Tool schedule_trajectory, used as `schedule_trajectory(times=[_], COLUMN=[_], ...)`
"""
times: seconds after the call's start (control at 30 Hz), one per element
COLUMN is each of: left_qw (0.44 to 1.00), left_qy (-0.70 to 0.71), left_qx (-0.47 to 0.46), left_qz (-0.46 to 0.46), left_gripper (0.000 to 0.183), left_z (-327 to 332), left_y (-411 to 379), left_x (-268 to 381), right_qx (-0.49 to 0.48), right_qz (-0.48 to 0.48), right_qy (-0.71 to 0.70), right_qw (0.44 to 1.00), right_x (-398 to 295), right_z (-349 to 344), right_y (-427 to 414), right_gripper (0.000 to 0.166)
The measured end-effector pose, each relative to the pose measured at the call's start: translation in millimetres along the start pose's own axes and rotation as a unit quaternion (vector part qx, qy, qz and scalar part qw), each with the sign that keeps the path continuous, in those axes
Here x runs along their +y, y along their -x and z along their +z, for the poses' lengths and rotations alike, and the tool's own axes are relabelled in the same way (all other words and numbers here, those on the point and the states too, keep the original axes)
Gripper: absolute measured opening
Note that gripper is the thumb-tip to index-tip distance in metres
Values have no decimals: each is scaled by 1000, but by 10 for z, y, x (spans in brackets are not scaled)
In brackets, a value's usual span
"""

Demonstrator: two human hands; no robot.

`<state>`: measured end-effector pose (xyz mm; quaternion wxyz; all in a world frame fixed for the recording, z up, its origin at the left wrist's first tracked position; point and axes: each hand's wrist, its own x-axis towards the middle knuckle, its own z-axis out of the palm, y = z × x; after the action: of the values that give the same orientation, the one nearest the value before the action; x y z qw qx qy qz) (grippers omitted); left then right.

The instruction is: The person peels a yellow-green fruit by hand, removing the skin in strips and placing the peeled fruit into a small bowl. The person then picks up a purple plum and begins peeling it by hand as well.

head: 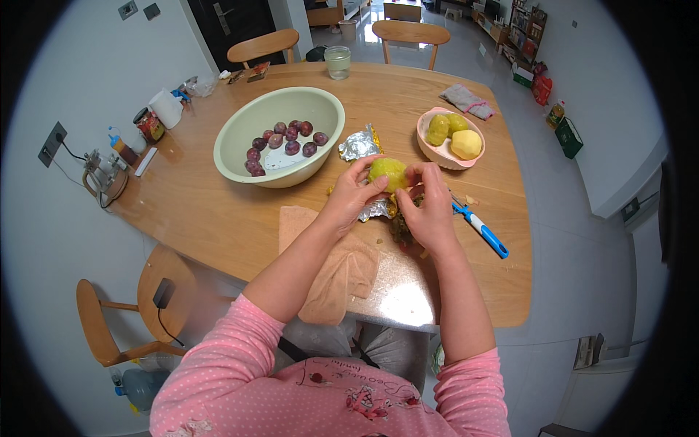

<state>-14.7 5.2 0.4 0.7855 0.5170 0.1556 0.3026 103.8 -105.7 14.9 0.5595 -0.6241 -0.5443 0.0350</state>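
My left hand (352, 194) holds a peeled yellow-green fruit (388, 173) above crumpled foil. My right hand (428, 205) is at the fruit's right side, thumb and fingertips close together; whether they pinch a bit of it is too small to tell. Beneath the right hand lies a dark heap of what look like peelings (403, 229), partly hidden. A blue and white peeler (483, 229) rests right of that hand. Beyond it, a pink bowl (425, 148) holds several peeled pieces. Crumpled silver and gold foil (360, 145) lies behind the left hand.
A large pale green basin (232, 164) with several plums stands at the left. An orange cloth (327, 273) covers part of the near edge. Farther back are a glass jar (338, 64) and a grey cloth (467, 101). Jars and a paper roll (166, 108) line the wall side.
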Motion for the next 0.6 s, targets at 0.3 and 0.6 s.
schedule_trajectory(times=[0.3,0.6], left_qw=[1000,998], left_qy=[-11,26], left_qx=[2,49], left_qz=[11,19], left_gripper=[46,44], left_z=[-1,-48], left_y=[-6,-26], left_x=[-22,-16], right_qx=[-2,-8], right_qz=[-38,17], right_qy=[18,-32], right_qw=[999,999], right_x=[10,36], right_z=[13,-31], right_y=[6,3], right_gripper=[21,14])
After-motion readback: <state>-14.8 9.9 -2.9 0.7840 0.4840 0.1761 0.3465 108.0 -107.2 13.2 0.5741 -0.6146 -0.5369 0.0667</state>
